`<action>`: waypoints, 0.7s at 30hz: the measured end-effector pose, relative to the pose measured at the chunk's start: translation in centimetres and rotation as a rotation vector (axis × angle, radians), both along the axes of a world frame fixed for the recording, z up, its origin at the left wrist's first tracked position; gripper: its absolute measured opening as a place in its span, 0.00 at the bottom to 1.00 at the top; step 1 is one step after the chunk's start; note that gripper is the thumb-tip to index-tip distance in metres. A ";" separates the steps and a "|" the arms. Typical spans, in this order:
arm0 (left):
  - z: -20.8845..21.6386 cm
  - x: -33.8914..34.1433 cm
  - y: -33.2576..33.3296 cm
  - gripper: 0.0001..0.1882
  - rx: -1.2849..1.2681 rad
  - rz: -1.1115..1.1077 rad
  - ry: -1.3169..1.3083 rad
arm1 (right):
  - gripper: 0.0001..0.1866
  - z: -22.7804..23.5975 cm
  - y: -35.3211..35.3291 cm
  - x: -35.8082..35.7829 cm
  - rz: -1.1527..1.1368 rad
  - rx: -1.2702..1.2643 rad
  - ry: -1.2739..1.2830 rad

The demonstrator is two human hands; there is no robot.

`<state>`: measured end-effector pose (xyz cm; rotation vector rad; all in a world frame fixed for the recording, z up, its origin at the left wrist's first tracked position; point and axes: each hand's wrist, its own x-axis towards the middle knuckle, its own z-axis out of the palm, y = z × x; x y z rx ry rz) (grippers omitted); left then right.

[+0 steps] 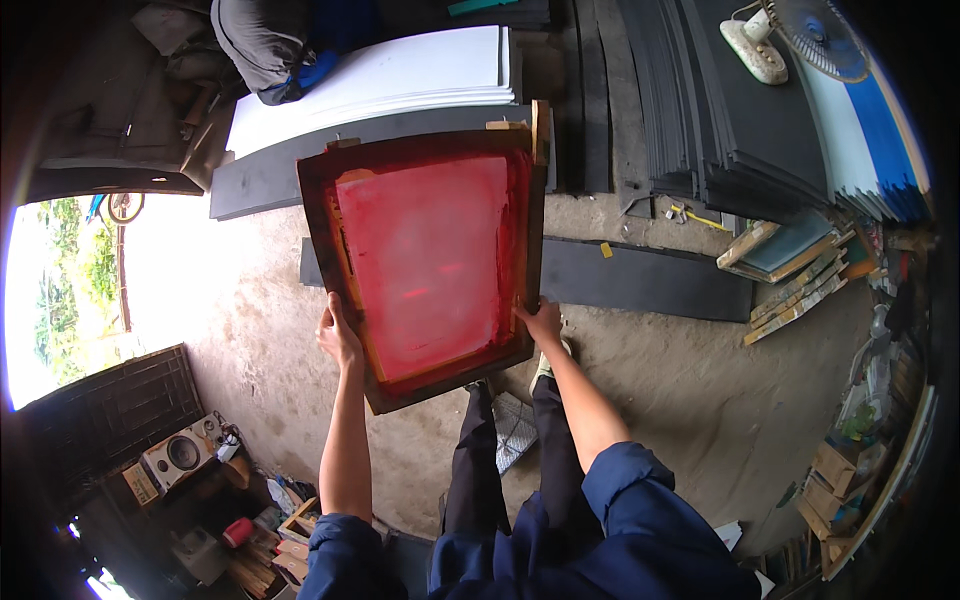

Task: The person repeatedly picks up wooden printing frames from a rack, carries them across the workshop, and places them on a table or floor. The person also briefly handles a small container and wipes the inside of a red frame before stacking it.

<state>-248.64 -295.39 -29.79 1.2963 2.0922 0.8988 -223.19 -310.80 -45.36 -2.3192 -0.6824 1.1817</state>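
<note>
Between my hands is a screen-printing frame (430, 260), a dark-edged rectangle with red mesh that looks hazy and pale in the middle. It is held up in front of me, slightly tilted, over the floor. My left hand (341, 335) grips its left edge low down, thumb up along the side. On the opposite edge, at about the same height, my right hand (541, 325) is closed round the frame with the thumb on its front. The fingers behind the frame are hidden. Small wooden blocks (507, 125) show at its top edge.
White sheets (370, 85) and dark grey boards (262, 178) are stacked beyond the frame. Dark sheets (740, 120) and a fan (755, 50) stand at far right. Wooden frames (785, 250) lean at right. A speaker (182, 452) sits lower left, below a bright opening (60, 290).
</note>
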 end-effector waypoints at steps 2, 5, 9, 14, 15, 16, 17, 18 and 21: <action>-3.9 0.7 0.5 0.30 -0.045 0.040 -0.162 | 0.25 -3.5 -0.7 0.7 -0.013 0.145 -0.306; -11.0 -2.0 0.2 0.31 -0.165 0.047 -0.222 | 0.21 -4.9 -2.7 1.1 0.064 0.223 -0.463; -16.6 0.1 -2.2 0.35 -0.455 0.045 -0.106 | 0.18 -6.3 -6.5 1.8 0.009 0.131 -0.602; -21.9 0.6 -5.8 0.38 -0.538 -0.058 -0.020 | 0.23 -6.9 -11.4 1.9 0.019 0.005 -0.628; -22.9 0.4 -5.8 0.37 -0.597 -0.095 -0.076 | 0.22 -6.7 -11.7 1.8 0.006 -0.014 -0.634; -23.9 0.4 -5.8 0.37 -0.595 -0.108 -0.085 | 0.22 -6.5 -11.8 1.9 -0.006 -0.033 -0.639; -24.7 1.0 -5.4 0.37 -0.588 -0.126 -0.096 | 0.22 -7.0 -11.7 2.1 -0.028 -0.017 -0.651; -25.6 1.8 -5.1 0.36 -0.581 -0.143 -0.107 | 0.22 -7.7 -11.5 2.5 -0.050 -0.001 -0.662; -28.8 4.4 -2.4 0.33 -0.402 -0.305 -0.084 | 0.21 -10.7 -9.8 4.5 -0.085 0.113 -0.698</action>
